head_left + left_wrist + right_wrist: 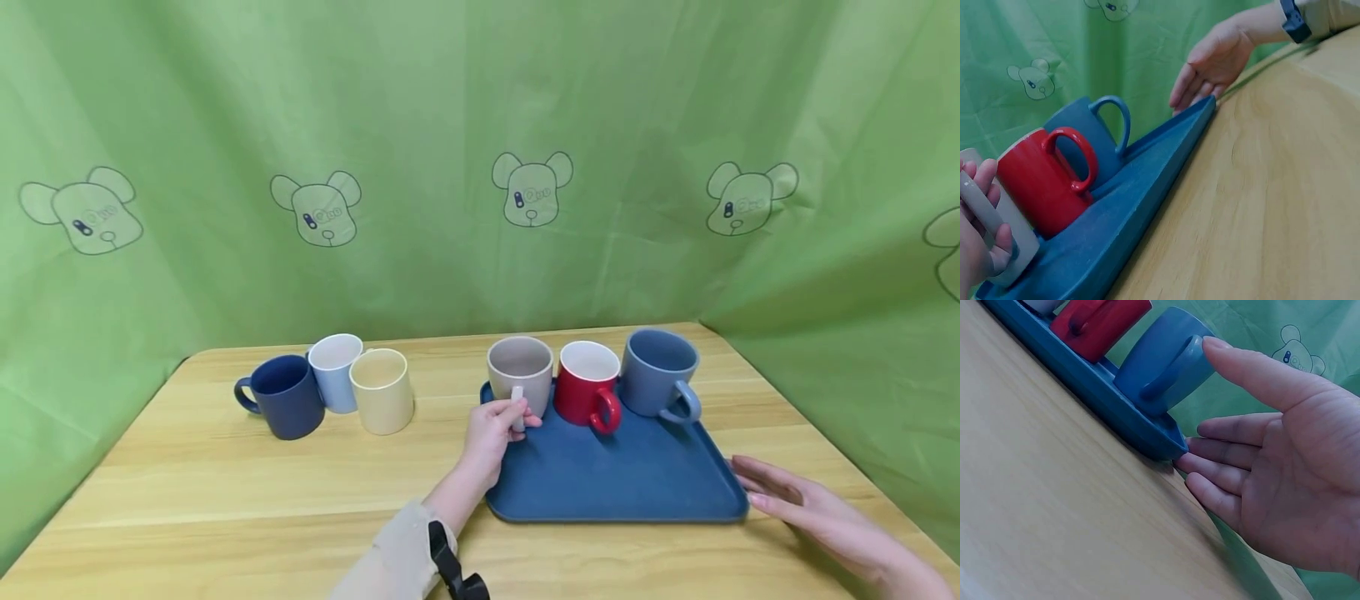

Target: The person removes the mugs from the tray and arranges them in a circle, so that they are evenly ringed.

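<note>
A blue tray [615, 483] bears three mugs along its far side. At its left end is a grey mug [534, 377], whose handle my left hand [489, 437] pinches between thumb and fingers. Beside it stand a red mug [579, 392] with a white inside and, farther right, a grey-blue mug [651, 379]; both handles face toward me. My right hand [806, 504] is at the tray's right edge, fingers relaxed and fingertips close to the rim; in the right wrist view its palm [1310, 494] shows and holds nothing.
On the left of the wooden table [300, 492] stand a navy mug [288, 404], a light blue mug [333, 375] and a cream mug [384, 396], close together. A green curtain [427, 250] with bear-head prints hangs behind the table and along its sides.
</note>
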`<state>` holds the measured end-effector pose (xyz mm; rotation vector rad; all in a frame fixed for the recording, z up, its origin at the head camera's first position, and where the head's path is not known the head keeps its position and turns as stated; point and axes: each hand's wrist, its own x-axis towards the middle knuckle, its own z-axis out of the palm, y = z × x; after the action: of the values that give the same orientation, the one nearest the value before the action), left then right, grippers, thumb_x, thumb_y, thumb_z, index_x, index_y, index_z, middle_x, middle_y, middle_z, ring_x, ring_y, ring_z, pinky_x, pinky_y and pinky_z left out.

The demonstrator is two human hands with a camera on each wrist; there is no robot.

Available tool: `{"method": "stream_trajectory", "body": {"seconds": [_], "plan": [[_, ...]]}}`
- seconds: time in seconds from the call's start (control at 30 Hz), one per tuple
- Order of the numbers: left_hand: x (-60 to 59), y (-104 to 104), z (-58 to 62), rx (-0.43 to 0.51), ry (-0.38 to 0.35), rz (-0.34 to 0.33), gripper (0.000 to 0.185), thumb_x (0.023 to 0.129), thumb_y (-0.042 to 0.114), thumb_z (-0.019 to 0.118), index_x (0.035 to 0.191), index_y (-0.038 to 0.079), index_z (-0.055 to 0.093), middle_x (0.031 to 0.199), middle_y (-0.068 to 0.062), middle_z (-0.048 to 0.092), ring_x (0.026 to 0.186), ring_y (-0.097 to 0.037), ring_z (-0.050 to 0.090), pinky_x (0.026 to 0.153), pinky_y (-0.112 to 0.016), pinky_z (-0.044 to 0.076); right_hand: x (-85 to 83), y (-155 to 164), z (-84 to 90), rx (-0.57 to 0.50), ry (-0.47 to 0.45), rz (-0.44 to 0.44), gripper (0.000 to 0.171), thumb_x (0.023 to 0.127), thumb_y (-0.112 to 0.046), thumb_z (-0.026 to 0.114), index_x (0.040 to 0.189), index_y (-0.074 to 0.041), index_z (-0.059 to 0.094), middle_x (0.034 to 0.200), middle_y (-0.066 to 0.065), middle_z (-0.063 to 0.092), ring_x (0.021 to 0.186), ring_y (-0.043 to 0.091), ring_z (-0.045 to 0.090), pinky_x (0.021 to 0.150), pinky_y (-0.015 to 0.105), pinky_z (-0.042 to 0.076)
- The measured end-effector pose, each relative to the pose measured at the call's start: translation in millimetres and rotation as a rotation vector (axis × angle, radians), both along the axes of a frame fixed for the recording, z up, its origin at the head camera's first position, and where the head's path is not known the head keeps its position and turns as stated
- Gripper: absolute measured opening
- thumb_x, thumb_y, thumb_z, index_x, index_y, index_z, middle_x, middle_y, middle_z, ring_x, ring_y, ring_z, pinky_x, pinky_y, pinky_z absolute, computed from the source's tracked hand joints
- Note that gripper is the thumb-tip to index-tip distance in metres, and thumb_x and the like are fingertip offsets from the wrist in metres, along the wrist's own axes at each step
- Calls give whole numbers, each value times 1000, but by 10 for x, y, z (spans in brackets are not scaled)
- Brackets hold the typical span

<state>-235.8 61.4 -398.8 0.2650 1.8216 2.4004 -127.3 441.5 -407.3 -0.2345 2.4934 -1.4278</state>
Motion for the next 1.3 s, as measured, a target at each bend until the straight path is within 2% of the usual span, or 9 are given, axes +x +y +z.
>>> {"method": "stream_trajectory", "body": {"seconds": [0.2,0.4,0.67,0.87,1.0,1.07,1.17,1.23,1.3], "plan": [[102,-85,87,5,31,-17,31,91,12,57,94,-18,61,70,-7,68,72,-9,63,64,-22,47,-10,4,2,-12,-40,-6,58,101,-17,38,143,10,10,119,-39,37,107,-19,39,79,13,39],[226,-217,265,-22,99,-34,29,90,9,57,95,-20,61,71,-9,68,74,-10,65,66,-23,47,3,6,-15,-15,21,4,55,100,-13,38,142,11,13,122,-37,39,109,-17,39,80,12,38],[453,-429,434,-30,137,-93,30,90,5,55,92,-24,56,72,-13,68,68,-10,62,67,-25,48,-15,0,-25,-17,50,9,53,100,-11,38,141,13,14,123,-35,40,109,-17,38,80,12,37],[626,-604,543,-31,133,-126,32,91,6,53,93,-26,53,69,-2,68,73,-11,65,69,-27,48,-29,14,-14,-1,-7,-6,56,101,-16,38,142,12,11,119,-39,37,106,-19,38,78,13,39],[703,-736,622,-12,143,-134,32,91,6,53,92,-26,53,69,2,67,73,-10,65,70,-28,49,-37,14,-8,20,-10,-16,57,101,-17,38,143,11,11,118,-40,37,106,-19,38,77,13,39],[740,-823,650,4,164,-136,27,90,5,53,86,-21,59,69,2,67,73,-10,65,71,-28,50,-42,10,-7,21,-14,-17,57,101,-17,38,142,11,11,117,-40,37,105,-19,38,77,13,39],[796,-972,672,36,202,-134,18,89,2,52,80,-2,67,70,2,68,73,-11,65,71,-27,50,-52,3,-7,20,-21,-15,57,101,-17,38,143,11,11,117,-40,36,105,-19,39,77,13,39],[836,-1075,681,49,227,-128,24,89,1,51,78,11,69,71,3,68,73,-10,65,71,-26,50,-57,1,-9,22,-29,-18,58,101,-18,38,143,11,11,117,-40,36,105,-19,39,77,13,39],[878,-1176,686,53,249,-112,31,90,0,50,77,19,71,73,4,68,73,-9,65,71,-26,50,-62,-1,-11,29,-36,-21,58,101,-19,38,143,10,11,116,-40,35,104,-19,39,77,13,40]]}}
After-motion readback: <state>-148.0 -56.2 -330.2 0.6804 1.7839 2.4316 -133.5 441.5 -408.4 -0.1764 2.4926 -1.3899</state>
